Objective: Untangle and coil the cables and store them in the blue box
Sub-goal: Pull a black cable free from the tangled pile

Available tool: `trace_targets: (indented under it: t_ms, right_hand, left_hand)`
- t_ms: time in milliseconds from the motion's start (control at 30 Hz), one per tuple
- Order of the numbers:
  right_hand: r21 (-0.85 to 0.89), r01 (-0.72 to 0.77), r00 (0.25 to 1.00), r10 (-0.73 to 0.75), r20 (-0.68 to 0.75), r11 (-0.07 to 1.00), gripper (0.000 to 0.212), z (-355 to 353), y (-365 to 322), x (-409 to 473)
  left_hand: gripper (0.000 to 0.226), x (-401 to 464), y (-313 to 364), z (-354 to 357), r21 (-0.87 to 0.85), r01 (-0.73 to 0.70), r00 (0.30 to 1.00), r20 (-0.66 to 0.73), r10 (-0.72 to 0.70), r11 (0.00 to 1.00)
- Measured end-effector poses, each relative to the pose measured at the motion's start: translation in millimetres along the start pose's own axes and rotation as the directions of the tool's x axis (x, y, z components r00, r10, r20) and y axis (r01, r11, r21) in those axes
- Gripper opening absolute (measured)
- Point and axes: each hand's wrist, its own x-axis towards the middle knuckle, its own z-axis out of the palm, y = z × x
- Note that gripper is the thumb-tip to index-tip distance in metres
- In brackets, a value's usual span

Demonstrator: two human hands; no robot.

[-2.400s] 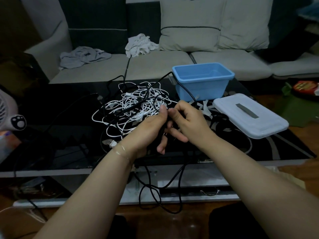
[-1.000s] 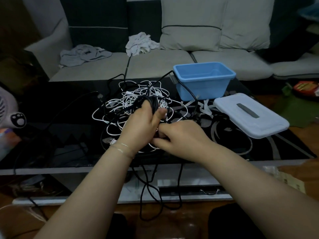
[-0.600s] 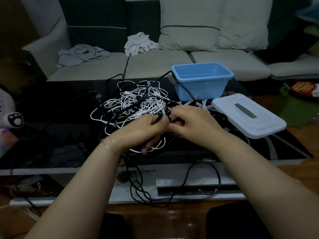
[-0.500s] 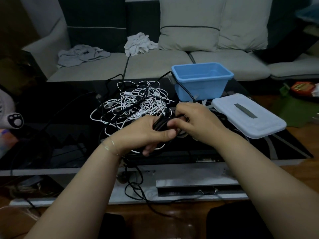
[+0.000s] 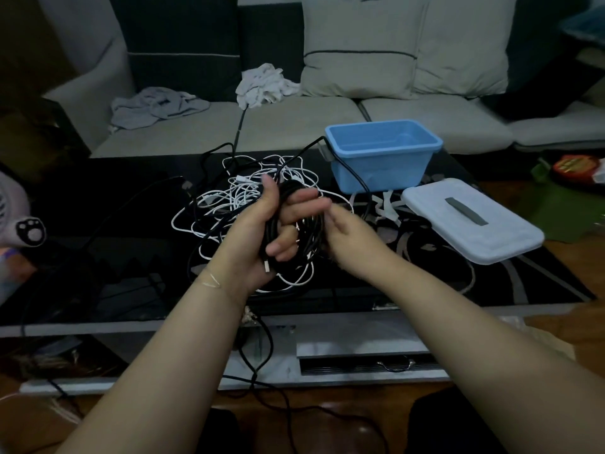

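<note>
left hand (image 5: 262,234) grips black cable (image 5: 278,221) | right hand (image 5: 347,234) blurred

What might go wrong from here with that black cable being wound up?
The black cable coiled round the left hand trails off the table edge toward the floor, so it may snag there. It lies over the white cables, and pulling could drag them along. The right hand looks blurred, so loops might slip loose.

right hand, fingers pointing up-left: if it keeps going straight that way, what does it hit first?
Most likely the black cable coil wound around the left hand; the right hand fingertips sit right beside its loops. Depth is unclear, so they may already touch.
</note>
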Motion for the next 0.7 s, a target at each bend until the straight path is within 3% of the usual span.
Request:
trace_targets:
  t_ms: [167, 300, 400, 533, 700]
  right_hand:
    - [-0.170, 0.023, 0.986, 0.006, 0.169, 0.985, 0.016, 14, -4, -12]
    - [-0.334, 0.158, 0.966, -0.075, 0.246, 0.929, 0.022, 15, -16, -23]
    - [-0.449, 0.279, 0.942, -0.152, 0.299, 0.849, 0.026, 17, -23, -30]
    - [-0.513, 0.364, 0.921, -0.217, 0.324, 0.777, 0.028, 18, -28, -33]
    - [-0.520, 0.426, 0.896, -0.266, 0.356, 0.740, 0.030, 22, -31, -35]
  left_hand:
    - [0.057, 6, 3, -8, -0.117, -0.076, 0.985, -0.162, 0.057, 0.990]
    - [0.055, 11, 2, -16, -0.044, -0.143, 0.944, -0.308, 0.122, 0.989]
    - [0.056, 11, 2, -18, 0.158, -0.174, 0.884, -0.410, 0.225, 0.972]
    - [0.050, 9, 3, -15, 0.406, -0.158, 0.829, -0.441, 0.345, 0.900]
    - [0.031, 6, 0, -16, 0.744, -0.119, 0.793, -0.327, 0.514, 0.657]
